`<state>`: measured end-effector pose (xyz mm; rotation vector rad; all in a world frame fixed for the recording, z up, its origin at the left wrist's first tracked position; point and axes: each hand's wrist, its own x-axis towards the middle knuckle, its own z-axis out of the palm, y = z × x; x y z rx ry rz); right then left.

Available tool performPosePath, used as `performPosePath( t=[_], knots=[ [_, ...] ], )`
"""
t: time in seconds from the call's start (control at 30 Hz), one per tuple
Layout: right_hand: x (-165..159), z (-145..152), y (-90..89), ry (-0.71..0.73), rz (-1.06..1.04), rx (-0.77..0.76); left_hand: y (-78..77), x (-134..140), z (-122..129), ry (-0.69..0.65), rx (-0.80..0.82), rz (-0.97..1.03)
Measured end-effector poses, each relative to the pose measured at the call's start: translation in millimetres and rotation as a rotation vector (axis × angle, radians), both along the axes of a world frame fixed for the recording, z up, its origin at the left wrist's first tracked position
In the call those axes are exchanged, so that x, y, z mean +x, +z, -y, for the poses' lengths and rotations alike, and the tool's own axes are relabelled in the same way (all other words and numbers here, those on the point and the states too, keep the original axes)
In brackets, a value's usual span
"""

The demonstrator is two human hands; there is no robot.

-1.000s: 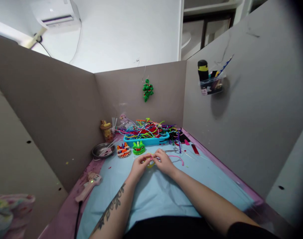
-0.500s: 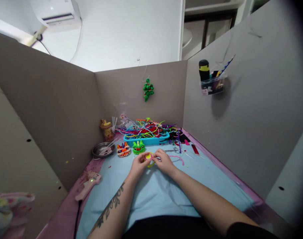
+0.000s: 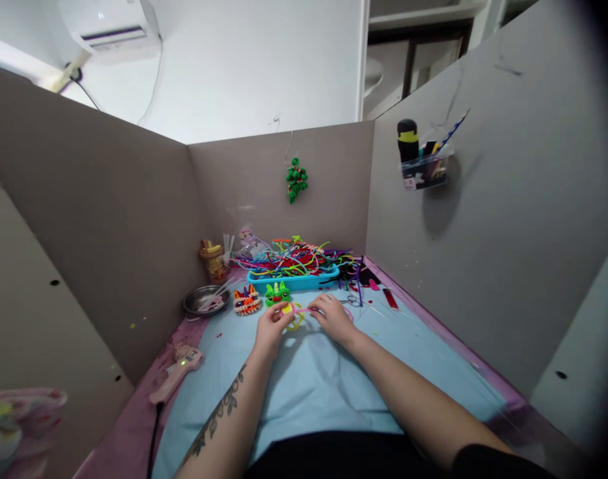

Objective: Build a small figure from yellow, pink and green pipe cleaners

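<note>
My left hand (image 3: 273,324) pinches a small yellow pipe-cleaner piece (image 3: 287,309), from which a thin yellow loop (image 3: 299,318) sticks out. A pink pipe cleaner (image 3: 302,310) runs from that piece across to my right hand (image 3: 332,317), whose fingers are closed on it. Its free end curls out behind the right hand. Just beyond the hands sit a green fuzzy animal head (image 3: 277,295) and an orange and white one (image 3: 247,301). Exact finger contact on the small piece is partly hidden.
A blue tray (image 3: 294,282) heaped with coloured pipe cleaners stands at the back. Scissors (image 3: 352,301) lie to the right, near a red item (image 3: 390,299). At left are a metal bowl (image 3: 207,301) and a pink glue gun (image 3: 178,377) with a cord.
My hands have moved apart, the left one shifting leftward with the yellow piece. A length of pink pipe cleaner now stretches between them.
</note>
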<state>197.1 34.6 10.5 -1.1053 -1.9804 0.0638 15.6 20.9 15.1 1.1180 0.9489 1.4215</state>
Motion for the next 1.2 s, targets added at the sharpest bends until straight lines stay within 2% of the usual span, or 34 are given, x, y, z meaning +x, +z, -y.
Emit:
performPosePath(
  t=[0.2, 0.37, 0.5, 0.57, 0.63, 0.77, 0.83, 1.03, 1.2],
  knots=[
    [18.3, -17.0, -8.7, -0.126, 0.091, -0.120, 3.8, -5.5, -4.7, 0.081, -0.065, 0.104],
    [28.7, -22.3, -13.9, -0.141, 0.079, -0.211, 4.5, -9.1, -7.2, 0.124, -0.097, 0.160],
    [28.0, -20.2, -11.4, -0.138, 0.047, -0.239, 3.8, -9.9, -7.9, 0.123, -0.096, 0.160],
    [25.8, -18.2, -6.9, -0.128, -0.035, -0.231, 3.9, -9.2, -7.4, 0.122, -0.087, 0.140],
    [22.7, -15.5, -1.7, -0.087, -0.204, -0.265, 4.3, -7.9, -6.4, 0.117, -0.083, 0.121],
    [14.7, -9.1, 5.5, 0.153, -0.658, -0.442, 4.8, -4.7, -3.6, 0.070, -0.103, 0.089],
    [10.6, -6.0, 6.8, 0.254, -0.805, -0.478, 4.6, -3.5, -2.3, 0.034, -0.113, 0.073],
    [3.0, -0.8, 8.2, 0.339, -0.984, -0.426, 2.2, -2.0, -0.3, -0.067, -0.127, 0.050],
    [1.3, -1.0, 7.4, 0.339, -0.984, -0.392, -1.2, -3.5, -1.4, -0.088, -0.140, 0.033]
  ],
)
